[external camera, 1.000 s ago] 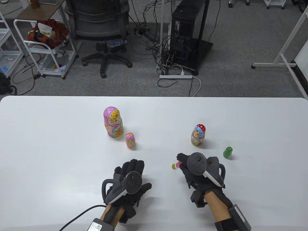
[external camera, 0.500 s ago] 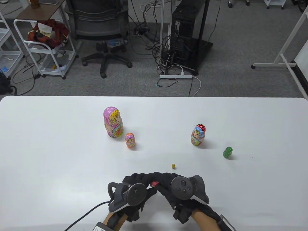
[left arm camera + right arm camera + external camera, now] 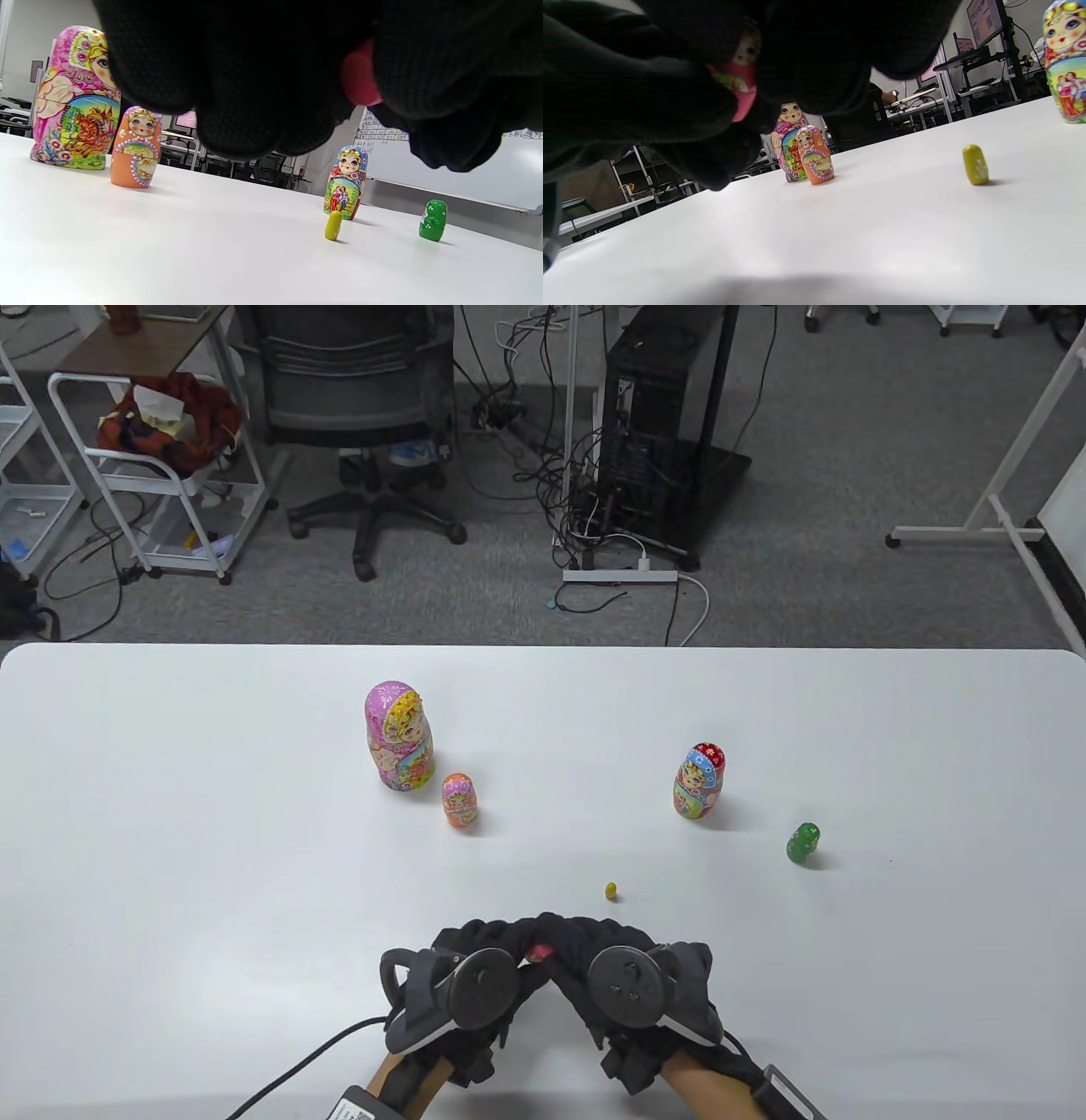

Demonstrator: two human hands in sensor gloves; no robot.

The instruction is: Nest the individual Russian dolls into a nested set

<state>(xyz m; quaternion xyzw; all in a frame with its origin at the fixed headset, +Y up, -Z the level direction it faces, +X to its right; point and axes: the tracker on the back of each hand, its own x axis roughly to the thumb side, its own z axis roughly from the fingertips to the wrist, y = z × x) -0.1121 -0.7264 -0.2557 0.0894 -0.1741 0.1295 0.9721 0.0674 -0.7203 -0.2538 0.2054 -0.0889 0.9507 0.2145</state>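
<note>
Nearest to us, our left hand (image 3: 462,988) and right hand (image 3: 632,984) meet fingertip to fingertip just above the counter (image 3: 170,899), both gripping the small pink doll (image 3: 540,954) between them. A second ago the right hand was out beside the tiny yellow doll (image 3: 611,890), pinching that pink doll alone, while the left hand lay flat on the counter. Since then the right hand has carried the pink doll back toward us and the left has come across to join it. In the left wrist view only a sliver of pink (image 3: 358,76) shows between the dark fingers; in the right wrist view we glimpse its painted face (image 3: 742,63). To us that two-handed grip looks like the start of pulling the pink doll open, so that the yellow one can go inside; we see no gap in it yet.

Just beyond the hands the yellow doll stands upright, alone. Farther out on the left, the orange doll (image 3: 460,801) stands just beside the big pink-and-yellow doll (image 3: 399,736). On the right, the red-headed doll (image 3: 700,781) stands at much the same depth, with the green doll (image 3: 802,843) nearer and farther right. All four are closed, upright and untouched, so the nesting is only beginning.
</note>
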